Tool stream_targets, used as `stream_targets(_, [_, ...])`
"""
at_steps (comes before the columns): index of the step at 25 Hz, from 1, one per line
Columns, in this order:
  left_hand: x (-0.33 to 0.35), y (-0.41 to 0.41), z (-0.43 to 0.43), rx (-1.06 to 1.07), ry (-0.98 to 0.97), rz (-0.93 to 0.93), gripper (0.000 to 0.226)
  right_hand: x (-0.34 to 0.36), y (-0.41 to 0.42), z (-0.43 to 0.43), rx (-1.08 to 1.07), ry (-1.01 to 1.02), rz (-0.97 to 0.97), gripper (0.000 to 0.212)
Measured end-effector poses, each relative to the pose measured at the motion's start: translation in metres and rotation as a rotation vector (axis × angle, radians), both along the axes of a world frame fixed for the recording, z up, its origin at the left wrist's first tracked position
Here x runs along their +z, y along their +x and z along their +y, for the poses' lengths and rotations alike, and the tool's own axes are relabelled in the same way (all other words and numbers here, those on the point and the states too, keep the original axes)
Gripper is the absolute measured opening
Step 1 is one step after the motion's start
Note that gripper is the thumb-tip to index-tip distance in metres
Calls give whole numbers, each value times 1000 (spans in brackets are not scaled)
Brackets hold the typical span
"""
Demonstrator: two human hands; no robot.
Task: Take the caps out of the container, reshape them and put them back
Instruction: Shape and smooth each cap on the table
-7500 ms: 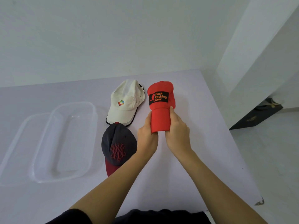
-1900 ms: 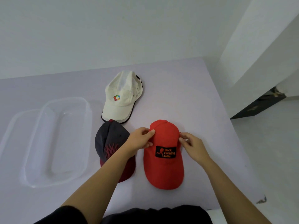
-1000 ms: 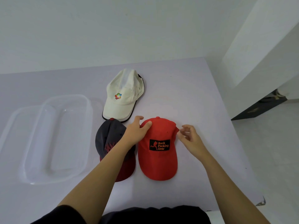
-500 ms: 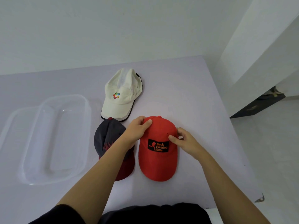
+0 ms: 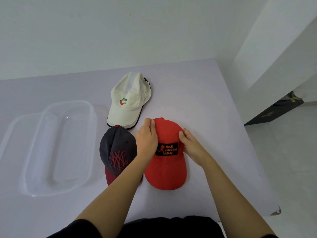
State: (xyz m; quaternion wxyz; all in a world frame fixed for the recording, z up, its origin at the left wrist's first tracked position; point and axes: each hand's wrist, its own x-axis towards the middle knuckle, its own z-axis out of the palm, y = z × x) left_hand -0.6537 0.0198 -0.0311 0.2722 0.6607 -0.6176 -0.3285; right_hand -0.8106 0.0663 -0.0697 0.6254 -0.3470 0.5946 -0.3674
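Bare arms, black top (image 5: 164,227)
Left hand (image 5: 147,140) and right hand (image 5: 193,148) are bare, forearms uncovered; a black sleeve (image 5: 75,229) covers the left upper arm.

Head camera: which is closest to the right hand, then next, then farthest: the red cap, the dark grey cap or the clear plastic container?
1. Red fabric cap, right under the right hand, which touches it.
2. Dark grey cap with maroon brim, to the left, past the left hand.
3. Clear plastic container, far off on the left.
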Motion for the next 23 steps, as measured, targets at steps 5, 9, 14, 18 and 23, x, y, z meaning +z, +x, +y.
stream_targets(5, [-19, 6, -2, -75, 29, 77, 28, -5, 0, 1, 19, -140, 347, 28])
stream_targets(9, [-29, 4, -4, -114, 100, 98, 29, -11, -4, 2, 73, -160, 596, 30])
stream_targets(14, [-26, 1, -8, -92, -17, 107, 30, -7, 7, 5, -110, -139, 346, 31])
stream_targets(18, [-25, 3, -10, -113, -19, 77, 33, -16, 9, 3, -171, -114, 249, 32])
stream_targets(23, [-36, 14, -19, -177, 226, -61, 37, -15, -4, -1, 5, -42, 554, 34])
